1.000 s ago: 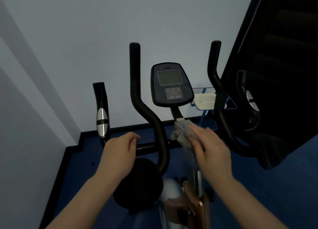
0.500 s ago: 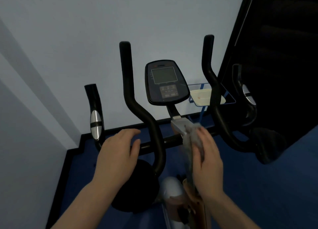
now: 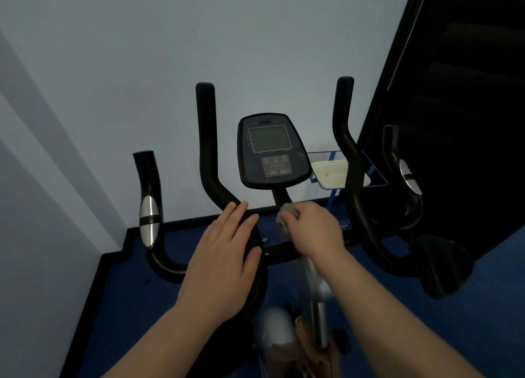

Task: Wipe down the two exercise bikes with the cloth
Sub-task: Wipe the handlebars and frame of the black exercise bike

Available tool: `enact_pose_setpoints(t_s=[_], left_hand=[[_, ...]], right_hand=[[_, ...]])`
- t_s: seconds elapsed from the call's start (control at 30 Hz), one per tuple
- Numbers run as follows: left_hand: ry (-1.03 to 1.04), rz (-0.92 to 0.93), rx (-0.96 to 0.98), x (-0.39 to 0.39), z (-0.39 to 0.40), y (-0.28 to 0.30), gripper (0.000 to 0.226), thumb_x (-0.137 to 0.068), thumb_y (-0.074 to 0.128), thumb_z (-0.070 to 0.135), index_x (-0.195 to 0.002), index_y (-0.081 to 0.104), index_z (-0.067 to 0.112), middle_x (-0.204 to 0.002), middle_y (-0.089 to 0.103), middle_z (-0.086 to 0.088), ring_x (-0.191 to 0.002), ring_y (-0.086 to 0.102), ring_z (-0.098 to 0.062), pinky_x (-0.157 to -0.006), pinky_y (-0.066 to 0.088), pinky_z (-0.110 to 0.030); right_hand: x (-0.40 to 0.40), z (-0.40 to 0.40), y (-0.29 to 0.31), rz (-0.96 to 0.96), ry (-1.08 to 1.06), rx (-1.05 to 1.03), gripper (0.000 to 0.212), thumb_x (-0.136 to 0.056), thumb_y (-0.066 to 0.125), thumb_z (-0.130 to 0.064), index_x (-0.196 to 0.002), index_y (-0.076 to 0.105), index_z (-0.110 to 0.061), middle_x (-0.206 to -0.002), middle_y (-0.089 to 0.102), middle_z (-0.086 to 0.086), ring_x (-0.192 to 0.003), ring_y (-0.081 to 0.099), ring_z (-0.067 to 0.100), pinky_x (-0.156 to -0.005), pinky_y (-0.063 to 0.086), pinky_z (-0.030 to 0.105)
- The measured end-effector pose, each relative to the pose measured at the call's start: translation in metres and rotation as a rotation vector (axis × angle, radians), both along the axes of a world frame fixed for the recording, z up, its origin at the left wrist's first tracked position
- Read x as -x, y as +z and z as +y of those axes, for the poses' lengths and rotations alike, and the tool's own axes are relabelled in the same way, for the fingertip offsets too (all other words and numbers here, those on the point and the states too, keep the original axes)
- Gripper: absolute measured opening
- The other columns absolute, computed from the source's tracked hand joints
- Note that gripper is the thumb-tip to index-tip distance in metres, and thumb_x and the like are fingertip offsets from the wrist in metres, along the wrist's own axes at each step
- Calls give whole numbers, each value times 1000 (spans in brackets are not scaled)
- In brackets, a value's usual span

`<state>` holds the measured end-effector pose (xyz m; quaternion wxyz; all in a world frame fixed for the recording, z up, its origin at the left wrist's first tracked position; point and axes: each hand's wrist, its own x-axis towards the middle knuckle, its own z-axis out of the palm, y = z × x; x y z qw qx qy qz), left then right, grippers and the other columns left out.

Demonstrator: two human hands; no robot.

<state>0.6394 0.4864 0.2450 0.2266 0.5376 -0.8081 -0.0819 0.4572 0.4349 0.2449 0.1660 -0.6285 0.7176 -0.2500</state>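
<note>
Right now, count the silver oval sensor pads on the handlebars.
2. One silver oval pad sits on the black outer grip far left; the other silver pad is on the far-right grip, partly turned away. More may be hidden.

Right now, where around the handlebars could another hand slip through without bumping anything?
Open gaps lie between the left inner handlebar and console, and between the outer left grip and that bar. The centre is crowded: the left hand rests on the bar, the right hand grips the cloth.
</note>
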Motion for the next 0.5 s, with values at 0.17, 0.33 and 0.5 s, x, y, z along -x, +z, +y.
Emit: enact_pose_setpoints(t_s=[0.17, 0.33, 0.5], left_hand=[[1, -4, -11, -2, 4, -1, 55, -102, 32, 42, -154, 16, 36, -160, -6, 22, -144, -18, 7, -118, -2, -22], [-16, 23, -11, -1, 0, 0, 55, -102, 36, 40, -154, 18, 35, -161, -4, 22, -143, -18, 7, -118, -1, -22], [-13, 21, -14, -3, 2, -2, 56, -102, 36, 39, -154, 17, 35, -161, -6, 23, -143, -19, 8, -119, 0, -23]], right_hand=[[4, 15, -11, 172, 122, 107, 19, -97, 48, -30, -103, 64, -23, -92, 53, -8, -90, 53, 14, -59, 28, 27], [6, -12, 5, -70, 57, -128, 19, -96, 49, -30, -96, 65, -19, -89, 62, -3, -81, 56, 13, -62, 39, 29], [3, 18, -10, 101, 98, 100, 19, -97, 51, -28, -111, 63, -22, -108, 60, -4, -98, 54, 13, -72, 37, 26]])
